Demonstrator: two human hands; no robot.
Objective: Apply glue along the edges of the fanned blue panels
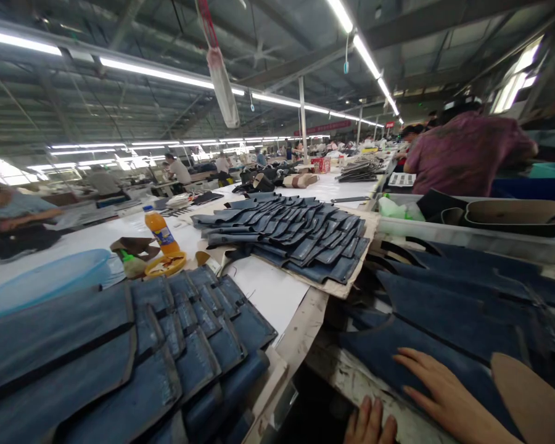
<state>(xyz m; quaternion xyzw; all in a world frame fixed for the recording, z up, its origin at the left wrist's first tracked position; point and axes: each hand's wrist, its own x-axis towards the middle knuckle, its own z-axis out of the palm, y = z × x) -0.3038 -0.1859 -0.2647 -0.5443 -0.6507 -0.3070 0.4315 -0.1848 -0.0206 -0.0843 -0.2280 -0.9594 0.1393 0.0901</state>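
Observation:
My right hand (437, 388) lies palm down on a dark blue leather piece (444, 345) at the lower right, with its fingers apart. Lower and to the left, my left hand (370, 422) shows only its fingers at the bottom edge of the view, near the worn table edge; they lie close together and the rest of the hand is out of view. A tan rounded piece (527, 394) is beside my right forearm. More blue pieces with dark edges (462, 296) overlap behind my right hand.
Blue pieces are stacked at the left (152, 345) and on a board (305, 234) mid-table. An orange drink bottle (161, 231), a yellow dish (166, 264) and a blue basin (50, 280) stand left. A white bin (453, 231) and a person in a purple shirt (462, 154) are at right.

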